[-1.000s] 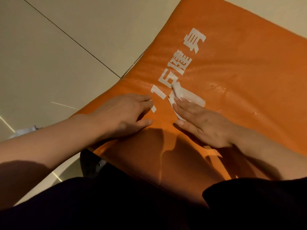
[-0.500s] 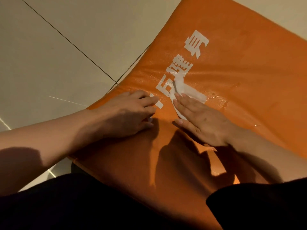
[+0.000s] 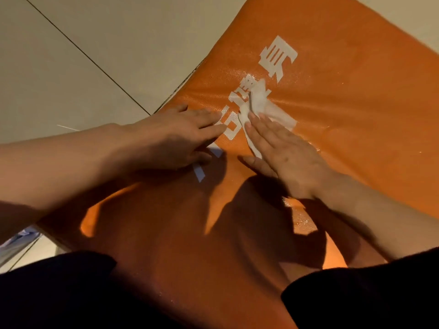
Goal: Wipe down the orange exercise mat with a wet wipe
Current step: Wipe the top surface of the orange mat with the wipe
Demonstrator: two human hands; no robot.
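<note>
Step in hand: the wiping itself, mid-stroke over the printed area. The orange padded exercise mat (image 3: pixel 344 119) lies flat on the pale tiled floor (image 3: pixel 83 55), and the person kneels or sits at its near edge, dark clothing filling the bottom of the view.

Right hand (image 3: pixel 282 150): fingers straight and together, palm down, pressing the crumpled white wet wipe (image 3: pixel 261 103) flat onto the mat. The wipe sticks out past the fingertips and partly covers the white printed characters (image 3: pixel 278 55). No pinch or curl; the wipe is held by downward pressure alone.

Left hand (image 3: pixel 180 136): spread flat on the mat just beside the right, fingers relaxed, holding nothing. It seems to brace the mat.

Materials: the mat surface looks like smooth, faintly pebbled vinyl over soft padding, with shallow creases near the lettering. A glossy sheen around the wipe and beside the right wrist suggests damp, already-wiped patches. The wipe is thin, limp and folded unevenly.

Judgement: much of the far mat surface reads matte, so probably not yet wiped. The next stroke calls for steady flat pressure so the wipe travels with the fingers rather than bunching. The left hand should keep the mat from sliding on the smooth tile.
</note>
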